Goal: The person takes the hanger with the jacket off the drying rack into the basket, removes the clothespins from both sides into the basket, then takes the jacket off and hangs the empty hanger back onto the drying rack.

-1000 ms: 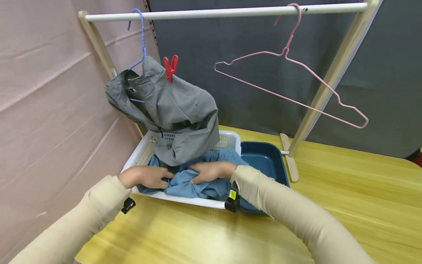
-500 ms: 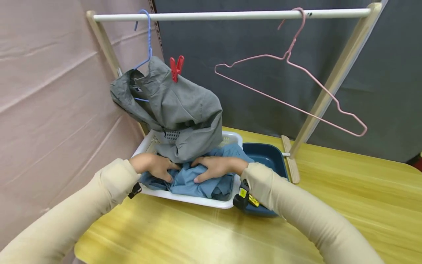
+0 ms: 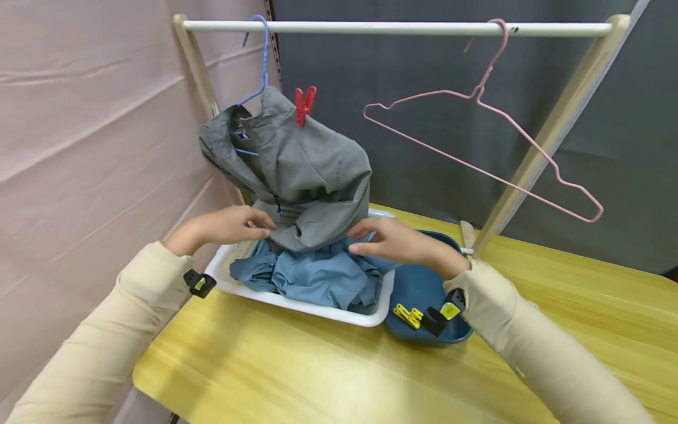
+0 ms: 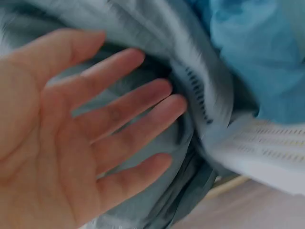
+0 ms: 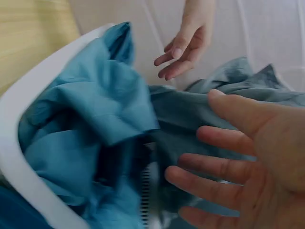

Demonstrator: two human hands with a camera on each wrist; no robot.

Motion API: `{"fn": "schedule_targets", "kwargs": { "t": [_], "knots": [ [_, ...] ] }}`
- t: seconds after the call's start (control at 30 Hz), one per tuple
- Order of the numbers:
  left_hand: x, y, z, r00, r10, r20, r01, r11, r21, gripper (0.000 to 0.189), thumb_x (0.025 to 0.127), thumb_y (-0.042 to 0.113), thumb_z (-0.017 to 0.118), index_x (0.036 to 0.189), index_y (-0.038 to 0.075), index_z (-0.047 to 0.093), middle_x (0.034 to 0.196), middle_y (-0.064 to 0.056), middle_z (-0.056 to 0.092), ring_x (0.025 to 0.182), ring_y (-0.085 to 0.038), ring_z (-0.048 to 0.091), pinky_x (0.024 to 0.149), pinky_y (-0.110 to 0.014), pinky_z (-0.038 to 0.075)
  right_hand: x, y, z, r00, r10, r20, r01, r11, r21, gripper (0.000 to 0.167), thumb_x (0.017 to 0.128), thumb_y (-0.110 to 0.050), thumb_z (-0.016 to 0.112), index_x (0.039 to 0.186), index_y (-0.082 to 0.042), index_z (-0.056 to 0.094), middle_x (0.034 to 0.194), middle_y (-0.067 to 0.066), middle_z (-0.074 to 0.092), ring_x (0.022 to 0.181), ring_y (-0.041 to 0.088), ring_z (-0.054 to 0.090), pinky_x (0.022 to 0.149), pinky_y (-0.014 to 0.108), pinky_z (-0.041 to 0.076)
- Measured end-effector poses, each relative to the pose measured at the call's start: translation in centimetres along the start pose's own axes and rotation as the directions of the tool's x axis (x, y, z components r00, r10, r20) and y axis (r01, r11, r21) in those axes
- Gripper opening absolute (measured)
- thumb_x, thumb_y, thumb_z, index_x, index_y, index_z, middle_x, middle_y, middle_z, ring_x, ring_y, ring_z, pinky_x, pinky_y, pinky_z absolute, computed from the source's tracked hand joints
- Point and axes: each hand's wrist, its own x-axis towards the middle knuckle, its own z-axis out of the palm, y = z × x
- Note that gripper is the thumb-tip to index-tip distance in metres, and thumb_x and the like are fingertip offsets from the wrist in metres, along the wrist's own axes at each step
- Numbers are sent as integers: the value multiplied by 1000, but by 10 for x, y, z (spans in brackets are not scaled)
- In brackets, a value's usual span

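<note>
A grey jacket [image 3: 328,162] hangs from a blue hanger [image 3: 265,56], a red clothespin [image 3: 304,107] clipped at its shoulder; its lower part droops into a white basket [image 3: 296,309]. Crumpled blue cloth [image 3: 323,277] fills the front of that basket. My left hand [image 3: 233,225] is at the jacket's left lower side, fingers spread and palm bare in the left wrist view. On the other side, my right hand [image 3: 394,240] is beside the jacket's lower right edge, fingers apart and holding nothing in the right wrist view. Whether either hand touches the jacket is unclear.
A pink hanger [image 3: 482,94] hangs on the white rod [image 3: 381,28] at the right. Right of the basket stands a dark blue bin [image 3: 418,282] with yellow clothespins [image 3: 408,316] in it. A pink curtain [image 3: 79,147] borders the left side.
Both hands have risen out of the blue cloth in the basket and moved apart, to either side of the jacket's lower part. The cloth stays in the basket.
</note>
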Motion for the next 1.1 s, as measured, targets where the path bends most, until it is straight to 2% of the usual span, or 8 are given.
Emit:
{"fn": "schedule_targets", "kwargs": {
  "t": [0.1, 0.23, 0.33, 0.43, 0.57, 0.67, 0.87, 1.1],
  "knots": [
    [-2, -5, -14, 985, -55, -165, 60, 998, 23, 25, 91, 12, 53, 108, -4, 62, 101, -17, 65, 90, -28, 60, 77, -42, 47, -5, -4, -13, 991, -43, -129, 41, 999, -22, 32, 90, -17, 59, 115, 3, 59, 105, 12, 62, 87, 22, 62, 78, 37, 50],
    [-4, -11, -36, 933, -121, -339, 137, 990, 23, 26, 91, 12, 53, 106, -7, 62, 96, -22, 65, 89, -33, 60, 75, -43, 45, -11, -11, -31, 953, -78, -292, 68, 997, -42, 24, 90, -15, 59, 107, 2, 63, 97, 11, 65, 85, 21, 62, 79, 38, 50],
    [-5, -15, -52, 868, -163, -468, 188, 982, 7, 26, 90, 12, 53, 103, -8, 64, 92, -23, 65, 82, -30, 59, 69, -38, 44, -12, -19, -44, 917, -75, -391, 62, 997, -45, 23, 91, -15, 58, 104, 2, 64, 94, 12, 65, 83, 21, 62, 80, 35, 49],
    [-5, -19, -68, 790, -203, -579, 220, 975, -42, 26, 88, 12, 53, 99, -8, 65, 84, -20, 66, 69, -15, 57, 60, -26, 41, -10, -28, -56, 878, -76, -473, 58, 997, -53, 23, 90, -17, 60, 101, 2, 66, 91, 12, 66, 77, 20, 62, 77, 30, 49],
    [-2, -26, -86, 693, -262, -671, 238, 963, -130, 29, 87, 14, 53, 95, -11, 66, 65, -1, 64, 54, 5, 48, 53, -15, 35, -3, -40, -67, 835, -90, -542, 65, 996, -65, 21, 88, -17, 63, 97, 1, 68, 86, 12, 66, 72, 19, 62, 72, 24, 48],
    [1, -30, -98, 645, -311, -697, 251, 949, -192, 31, 87, 14, 52, 95, -12, 65, 55, 15, 57, 49, 10, 48, 51, -12, 35, 3, -45, -72, 818, -90, -568, 62, 996, -68, 21, 87, -17, 65, 95, 1, 69, 81, 11, 67, 70, 19, 62, 69, 24, 47],
    [6, -37, -118, 612, -379, -694, 278, 925, -259, 35, 86, 16, 52, 101, -13, 63, 49, 25, 50, 47, 10, 49, 51, -11, 36, 11, -50, -79, 797, -44, -602, 6, 998, -65, 21, 85, -21, 67, 93, -1, 70, 78, 11, 67, 69, 19, 60, 64, 25, 43],
    [5, -42, -133, 555, -454, -697, 338, 889, -309, 37, 85, 19, 60, 108, -10, 61, 45, 31, 42, 46, 11, 44, 48, -12, 36, 18, -60, -77, 814, -86, -574, 42, 995, -89, 20, 83, -20, 69, 93, -3, 71, 81, 7, 68, 70, 14, 61, 64, 26, 46]
  ]
}}
